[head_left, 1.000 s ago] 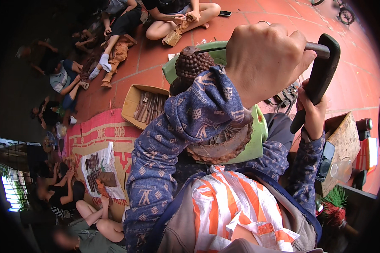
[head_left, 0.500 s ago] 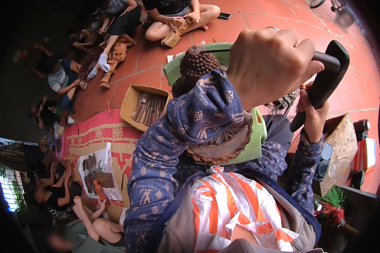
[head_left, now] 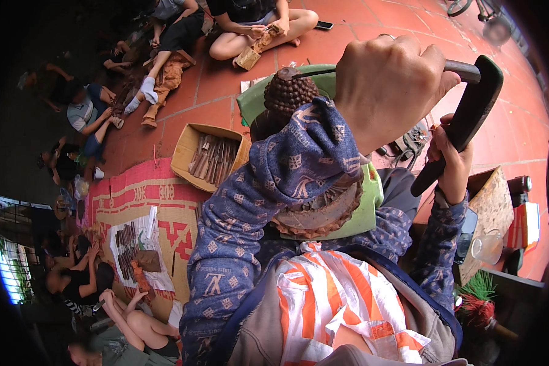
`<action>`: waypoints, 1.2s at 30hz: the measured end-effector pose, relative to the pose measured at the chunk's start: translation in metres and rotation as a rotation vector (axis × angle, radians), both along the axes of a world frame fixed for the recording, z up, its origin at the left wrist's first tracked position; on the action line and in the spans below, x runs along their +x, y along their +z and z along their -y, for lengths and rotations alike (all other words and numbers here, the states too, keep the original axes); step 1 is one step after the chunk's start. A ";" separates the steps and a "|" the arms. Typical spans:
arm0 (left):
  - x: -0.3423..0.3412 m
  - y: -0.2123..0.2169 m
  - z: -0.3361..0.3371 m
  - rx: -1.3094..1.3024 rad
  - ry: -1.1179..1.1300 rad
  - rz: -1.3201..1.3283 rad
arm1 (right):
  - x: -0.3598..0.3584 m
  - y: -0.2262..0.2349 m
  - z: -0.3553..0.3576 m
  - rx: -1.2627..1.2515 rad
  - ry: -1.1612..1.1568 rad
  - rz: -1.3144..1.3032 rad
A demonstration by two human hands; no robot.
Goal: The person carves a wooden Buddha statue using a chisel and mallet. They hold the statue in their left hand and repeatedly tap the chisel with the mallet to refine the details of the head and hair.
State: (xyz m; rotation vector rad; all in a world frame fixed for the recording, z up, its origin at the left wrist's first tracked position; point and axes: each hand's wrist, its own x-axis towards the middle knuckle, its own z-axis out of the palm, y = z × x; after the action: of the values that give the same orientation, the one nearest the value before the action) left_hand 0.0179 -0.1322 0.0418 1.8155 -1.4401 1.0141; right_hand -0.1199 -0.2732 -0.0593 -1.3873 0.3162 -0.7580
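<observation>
Left hand point(head_left: 396, 85) grips a chisel point(head_left: 463, 70) at upper center; right hand point(head_left: 454, 161) clutches a dark mallet point(head_left: 466, 116) over the wooden carving point(head_left: 290, 91).

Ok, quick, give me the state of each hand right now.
Left hand: closed around a metal chisel, its tip at the carved wooden figure.
Right hand: closed on the handle of a dark mallet, raised.

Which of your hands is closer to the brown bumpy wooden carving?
Left. The left hand grips a chisel whose tip touches the carving. The right hand holds a dark mallet farther off to the right.
</observation>
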 end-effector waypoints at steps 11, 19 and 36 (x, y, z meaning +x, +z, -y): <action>-0.003 0.009 0.005 -0.206 0.008 -0.149 | 0.004 0.033 0.022 -0.269 -0.013 -0.037; -0.002 0.022 0.002 -0.266 0.058 -0.055 | 0.002 0.067 0.032 -0.550 -0.083 -0.063; -0.002 0.024 0.003 -0.546 0.073 0.061 | 0.000 0.117 0.052 -0.828 -0.110 -0.188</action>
State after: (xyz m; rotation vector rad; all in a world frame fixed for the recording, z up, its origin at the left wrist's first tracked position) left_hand 0.0158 -0.1351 0.0656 1.4510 -1.0004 1.3525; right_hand -0.1202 -0.3253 0.0575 -2.2439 0.2308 -0.8961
